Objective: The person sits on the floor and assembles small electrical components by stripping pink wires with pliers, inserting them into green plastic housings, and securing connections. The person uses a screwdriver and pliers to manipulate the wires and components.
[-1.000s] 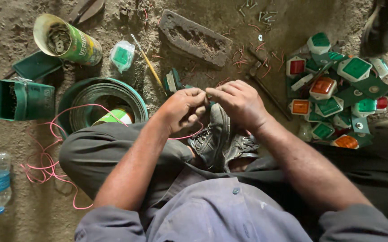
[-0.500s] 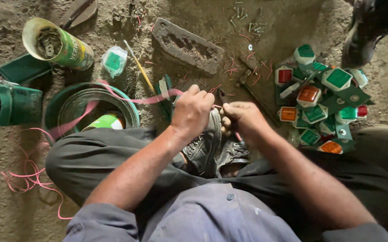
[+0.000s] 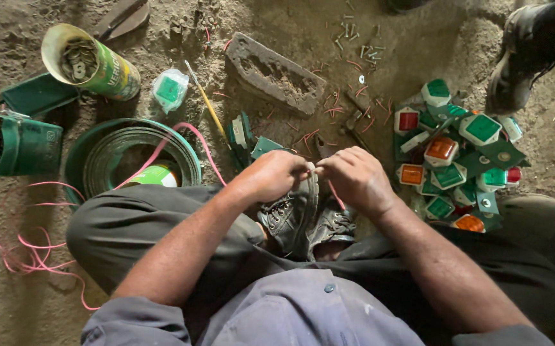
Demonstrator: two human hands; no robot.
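A bright pink thin wire (image 3: 191,138) loops over a dark green coiled band (image 3: 130,157) on brown, sandy ground (image 3: 277,19). A heap of small square green, orange and red reflector lamps with white casings (image 3: 457,157) lies opposite a green-and-yellow cylindrical tin can (image 3: 95,64). Grey cloth trousers (image 3: 130,224), scuffed grey-black lace-up leather shoes (image 3: 303,218) and a blue-grey buttoned shirt (image 3: 277,314) fill the foreground.

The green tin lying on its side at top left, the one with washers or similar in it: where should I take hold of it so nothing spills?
Grip the green tin around its round body, coming down from above. It lies tilted with the open mouth toward upper left, so lift the mouth end first. Both the left hand and right hand are busy over the shoes.
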